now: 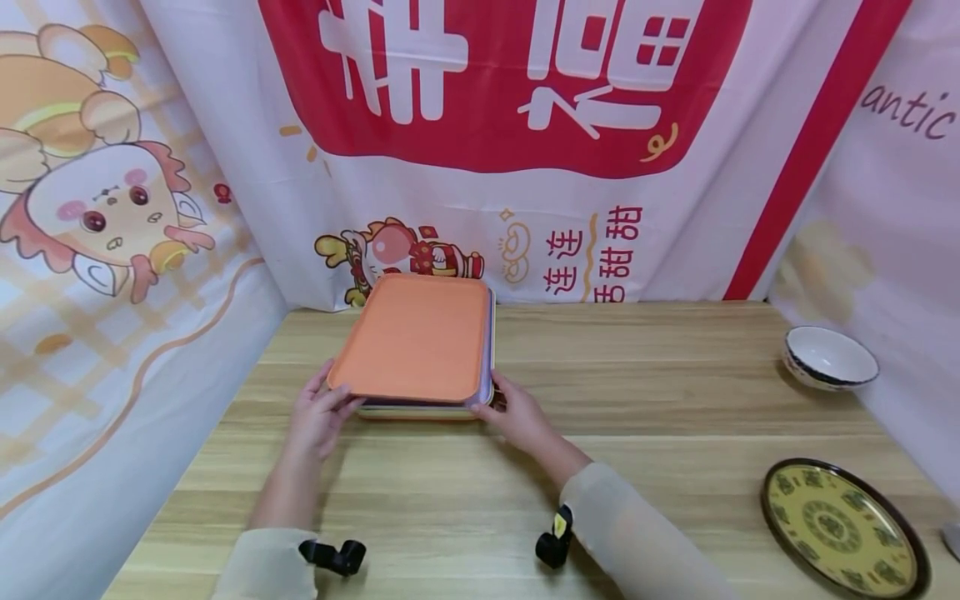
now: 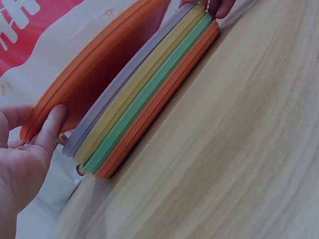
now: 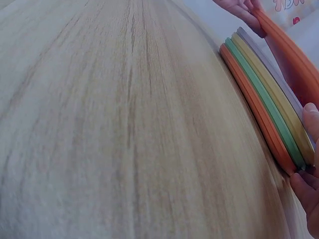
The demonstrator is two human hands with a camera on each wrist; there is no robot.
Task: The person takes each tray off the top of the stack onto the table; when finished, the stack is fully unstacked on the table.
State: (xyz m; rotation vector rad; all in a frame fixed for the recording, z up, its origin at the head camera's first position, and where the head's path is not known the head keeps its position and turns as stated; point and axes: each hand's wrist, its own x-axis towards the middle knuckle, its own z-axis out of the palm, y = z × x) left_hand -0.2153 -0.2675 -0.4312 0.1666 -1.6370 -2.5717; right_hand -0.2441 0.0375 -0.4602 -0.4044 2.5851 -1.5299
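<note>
Head view: round-cornered orange tray (image 1: 416, 337)

I hold a flat, rounded-corner, plastic-looking orange tray (image 1: 416, 337) tilted, its near left corner gripped in my left hand (image 1: 318, 412), its near edge raised above a lilac-grey tray (image 2: 108, 97). Beneath that lie a yellow tray (image 2: 124, 97), a green tray (image 2: 142, 102) and a bottom orange tray (image 2: 154, 107), evenly stacked; my right hand (image 1: 521, 417) holds their near right corner.
</note>
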